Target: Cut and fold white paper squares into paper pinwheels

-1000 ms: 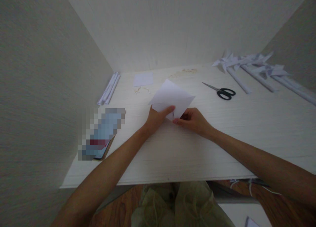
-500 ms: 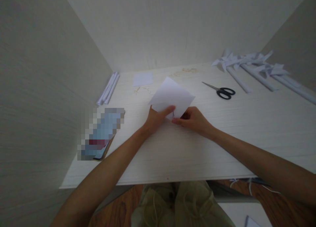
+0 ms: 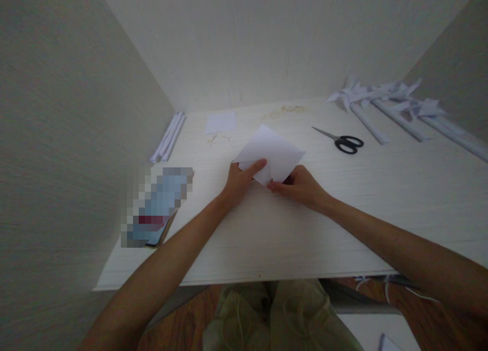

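A white sheet of paper, partly folded, lies tilted at the middle of the pale wooden table. My left hand presses its near left corner, thumb lying on top of the sheet. My right hand pinches the sheet's near edge from the right, fingers curled under the fold. Both hands meet at the paper's lower corner, which they partly hide.
Black-handled scissors lie to the right of the paper. Rolled paper sticks and folded pinwheels fill the back right. More paper rolls rest by the left wall, a small white square behind, a blurred flat object at left.
The sheet has dropped lower and shifted slightly right under my hands; my left thumb now lies further onto it. My right hand has barely moved.
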A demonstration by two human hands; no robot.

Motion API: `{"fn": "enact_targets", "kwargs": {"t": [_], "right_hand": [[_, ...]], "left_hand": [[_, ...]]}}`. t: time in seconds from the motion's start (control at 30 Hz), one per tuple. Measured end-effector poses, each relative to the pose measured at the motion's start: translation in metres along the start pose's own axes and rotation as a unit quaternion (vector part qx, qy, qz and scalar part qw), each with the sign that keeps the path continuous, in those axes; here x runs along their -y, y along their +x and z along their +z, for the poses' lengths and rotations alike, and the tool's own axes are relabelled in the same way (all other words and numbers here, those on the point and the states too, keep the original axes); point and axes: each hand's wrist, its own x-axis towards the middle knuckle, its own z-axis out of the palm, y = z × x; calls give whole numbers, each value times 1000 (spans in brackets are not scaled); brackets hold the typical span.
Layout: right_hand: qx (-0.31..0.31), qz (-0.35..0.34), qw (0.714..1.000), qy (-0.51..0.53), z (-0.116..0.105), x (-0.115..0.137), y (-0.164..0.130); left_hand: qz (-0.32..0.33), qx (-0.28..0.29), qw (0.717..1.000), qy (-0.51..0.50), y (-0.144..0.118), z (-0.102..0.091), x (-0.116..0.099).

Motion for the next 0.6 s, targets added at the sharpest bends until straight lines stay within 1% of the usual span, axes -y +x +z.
{"fn": "enact_targets", "kwargs": {"t": [0.2, 0.33, 0.4, 0.47, 0.6], "right_hand": [[13, 25, 999, 20, 0, 3, 0], [13, 38, 999, 16, 0, 6, -1], [-8, 40, 999, 16, 0, 5, -2], [-45, 38, 998, 34, 0, 4, -2], [-99, 3, 985, 141, -2, -2, 1]], "left_hand": [[-12, -34, 997, -72, 4, 0, -3], [-7, -42, 996, -73, 5, -2, -6], [-6, -38, 997, -64, 5, -3, -5], [-5, -35, 998, -59, 6, -4, -5], [-8, -19, 997, -68, 6, -4, -4]]}}
